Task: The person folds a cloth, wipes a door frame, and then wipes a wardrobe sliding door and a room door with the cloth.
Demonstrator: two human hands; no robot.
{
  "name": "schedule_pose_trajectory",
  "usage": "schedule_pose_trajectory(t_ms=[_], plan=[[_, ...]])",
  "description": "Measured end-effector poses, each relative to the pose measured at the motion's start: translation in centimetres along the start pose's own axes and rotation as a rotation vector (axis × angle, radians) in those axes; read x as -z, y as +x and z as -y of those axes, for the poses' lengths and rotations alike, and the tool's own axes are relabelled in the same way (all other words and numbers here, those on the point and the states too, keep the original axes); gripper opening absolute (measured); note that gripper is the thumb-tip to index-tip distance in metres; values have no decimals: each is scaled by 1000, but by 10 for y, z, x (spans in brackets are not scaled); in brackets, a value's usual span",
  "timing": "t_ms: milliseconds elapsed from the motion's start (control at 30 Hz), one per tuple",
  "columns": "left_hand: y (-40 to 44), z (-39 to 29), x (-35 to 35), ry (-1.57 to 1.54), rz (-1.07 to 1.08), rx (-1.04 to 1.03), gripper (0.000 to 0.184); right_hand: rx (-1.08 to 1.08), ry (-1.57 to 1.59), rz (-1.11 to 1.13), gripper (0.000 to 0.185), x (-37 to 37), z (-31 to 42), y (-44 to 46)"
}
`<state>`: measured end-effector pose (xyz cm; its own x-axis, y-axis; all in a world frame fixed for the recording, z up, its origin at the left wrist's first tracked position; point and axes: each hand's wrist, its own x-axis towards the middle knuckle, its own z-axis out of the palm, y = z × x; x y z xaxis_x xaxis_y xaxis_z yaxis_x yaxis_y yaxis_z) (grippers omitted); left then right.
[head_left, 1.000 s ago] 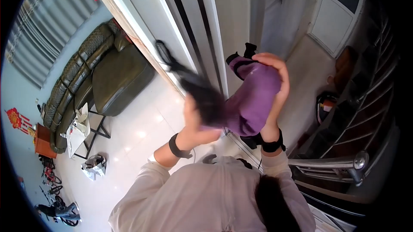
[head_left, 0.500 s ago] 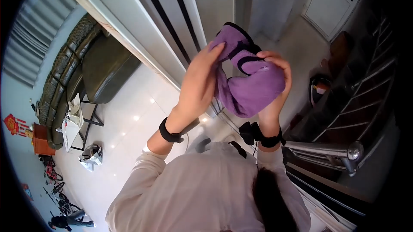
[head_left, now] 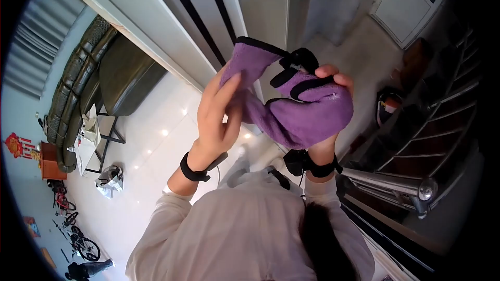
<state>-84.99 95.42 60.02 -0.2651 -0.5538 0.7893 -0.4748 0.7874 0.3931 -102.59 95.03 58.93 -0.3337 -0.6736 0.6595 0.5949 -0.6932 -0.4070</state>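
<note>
A purple cloth item [head_left: 307, 117] with black edging is held up in front of my chest, folded over on itself. My left hand [head_left: 219, 109] grips its left flap, thumb and fingers on either side of the fabric. My right hand [head_left: 336, 75] holds the right part from behind, with only fingertips showing over the black edge. A black strap piece [head_left: 300, 59] sticks up between the two parts of the cloth. Black bands circle both wrists.
A dark green sofa [head_left: 127, 75] stands on the left beyond a white panel edge, with a small table [head_left: 88, 148] and a bag [head_left: 110, 180] beside it. A metal stair railing [head_left: 422, 190] runs on the right. A white door [head_left: 406, 7] is at the upper right.
The black part that hung over my left hand has turned out of sight there. My left hand now grips the purple flap and has drawn it left, spreading the cloth wider.
</note>
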Motion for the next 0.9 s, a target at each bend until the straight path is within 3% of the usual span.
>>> schedule_pose_trajectory(t_ms=[133, 267, 367, 433, 533, 633, 700, 800, 867, 900], plan=[[-5, 7, 9, -41, -53, -70, 54, 34, -213, 101, 19, -11, 0, 1], [-10, 13, 18, -97, -26, -60, 58, 1, -1024, 406, 27, -18, 11, 5], [-16, 21, 21, -128, 67, -126, 51, -118, -1292, 450, 31, -24, -7, 2], [-26, 35, 26, -94, 67, -196, 44, -55, -1299, 331, 35, -33, -18, -1], [-35, 45, 51, -16, -138, -147, 52, 117, -1314, 61, 34, -51, -34, 0], [-30, 57, 80, 140, -309, -101, 65, 171, -1130, -9, 33, -91, -41, 26], [-17, 67, 85, 154, -392, -269, 53, 480, -1155, 14, 32, -121, -42, 52], [1, 70, 82, 171, -567, -327, 54, 785, -1054, 66, 29, -171, -38, 97], [9, 72, 84, 135, -494, -334, 54, 907, -1109, 147, 29, -189, -49, 111], [12, 74, 84, 114, -457, -340, 54, 859, -1177, 147, 28, -190, -52, 107]])
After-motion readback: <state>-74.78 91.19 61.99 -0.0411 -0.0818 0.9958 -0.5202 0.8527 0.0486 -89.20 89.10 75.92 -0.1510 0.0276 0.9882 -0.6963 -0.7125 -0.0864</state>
